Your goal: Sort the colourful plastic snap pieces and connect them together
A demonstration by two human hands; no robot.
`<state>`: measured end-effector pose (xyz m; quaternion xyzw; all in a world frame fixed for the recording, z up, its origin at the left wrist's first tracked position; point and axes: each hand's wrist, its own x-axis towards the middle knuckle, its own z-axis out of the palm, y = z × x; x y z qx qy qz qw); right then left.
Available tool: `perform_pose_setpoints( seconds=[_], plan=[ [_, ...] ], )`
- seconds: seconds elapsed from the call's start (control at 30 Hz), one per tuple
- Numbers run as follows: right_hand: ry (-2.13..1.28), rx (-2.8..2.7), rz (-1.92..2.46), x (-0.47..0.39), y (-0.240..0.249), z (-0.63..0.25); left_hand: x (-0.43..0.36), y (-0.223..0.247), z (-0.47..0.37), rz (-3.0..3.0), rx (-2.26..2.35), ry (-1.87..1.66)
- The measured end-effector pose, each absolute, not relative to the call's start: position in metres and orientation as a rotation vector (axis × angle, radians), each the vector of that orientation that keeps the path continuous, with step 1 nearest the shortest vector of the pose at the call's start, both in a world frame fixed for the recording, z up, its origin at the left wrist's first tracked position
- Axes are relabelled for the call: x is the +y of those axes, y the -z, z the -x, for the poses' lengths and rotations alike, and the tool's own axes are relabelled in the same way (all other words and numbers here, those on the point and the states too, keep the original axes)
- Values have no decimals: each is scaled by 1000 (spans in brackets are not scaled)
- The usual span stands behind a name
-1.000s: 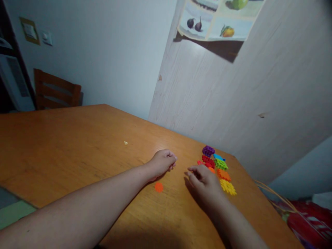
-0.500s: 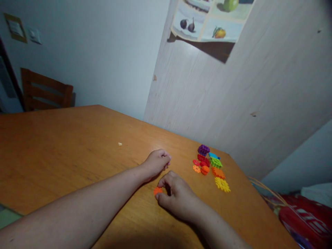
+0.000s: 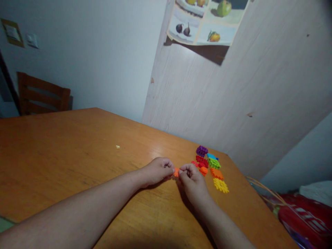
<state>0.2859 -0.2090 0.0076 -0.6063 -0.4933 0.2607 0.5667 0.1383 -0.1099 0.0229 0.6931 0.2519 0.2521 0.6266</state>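
A small orange notched disc (image 3: 176, 172) is held above the table between my two hands. My left hand (image 3: 158, 170) is closed, its thumb and fingertips at the disc's left edge. From the right, my right hand (image 3: 193, 181) pinches the same disc between thumb and fingers. Its fingers partly cover the disc. Close by on the right lie red discs (image 3: 201, 165) and stacked orange discs (image 3: 203, 171). Whether a second piece is inside the left fingers cannot be seen.
Groups of notched pieces lie on the wooden table (image 3: 64, 145): purple (image 3: 201, 150), green (image 3: 214, 163), orange (image 3: 217, 173) and yellow (image 3: 221, 185). Small pale bits (image 3: 117, 147) rest left of centre. A wall stands behind, with a wooden chair (image 3: 43, 95) at far left.
My right hand has carried the orange disc up and to the right, away from near the table's front. My left hand has met it there, and its fingertips now touch the disc.
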Motion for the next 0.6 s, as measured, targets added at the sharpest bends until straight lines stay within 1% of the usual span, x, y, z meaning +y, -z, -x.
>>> perform_pose_setpoints(
  seconds=[0.1,0.33,0.5,0.6],
  plan=[
    [-528,-1241,1457,-211,-9,-284,-110,-23,-138,-1552,572,-566],
    [79,-1650,1643,-219,-21,-281,-110,-27,-136,-1489,555,-574],
    [199,-1731,1653,-222,-28,-284,-113,-30,-135,-1455,548,-562],
    [234,-1621,1732,-221,-32,-300,-112,-31,-136,-1428,557,-611]
  ],
)
